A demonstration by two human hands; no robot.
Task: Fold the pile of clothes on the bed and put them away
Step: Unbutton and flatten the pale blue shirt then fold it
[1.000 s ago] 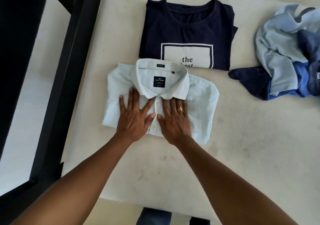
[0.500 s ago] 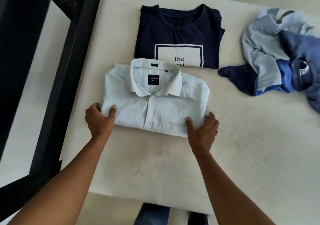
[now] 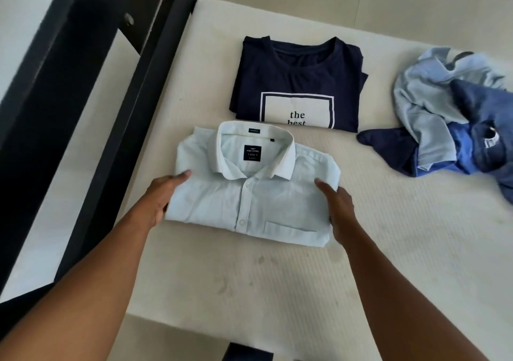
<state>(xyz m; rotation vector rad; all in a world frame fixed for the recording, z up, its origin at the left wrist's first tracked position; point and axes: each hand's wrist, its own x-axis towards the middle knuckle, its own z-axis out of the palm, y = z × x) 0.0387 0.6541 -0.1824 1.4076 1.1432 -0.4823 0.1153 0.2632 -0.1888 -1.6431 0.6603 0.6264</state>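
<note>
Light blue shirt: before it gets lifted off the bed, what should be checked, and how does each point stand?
1. Fold done: light blue shirt lies folded, collar up: ok.
2. Left hold: left hand grips its left edge, thumb on top: ok.
3. Right hold: right hand grips its right edge: ok.
4. Other garment: navy T-shirt folded flat: ok.
5. All clothes folded: not ok, crumpled pile lies unfolded.
6. Place to store it: cannot tell.

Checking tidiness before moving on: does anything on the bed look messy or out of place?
Yes: the blue clothes pile lies crumpled and unfolded on the right, a dark part trailing toward the folded navy T-shirt. The mattress shows faint smudges near its front edge.
</note>
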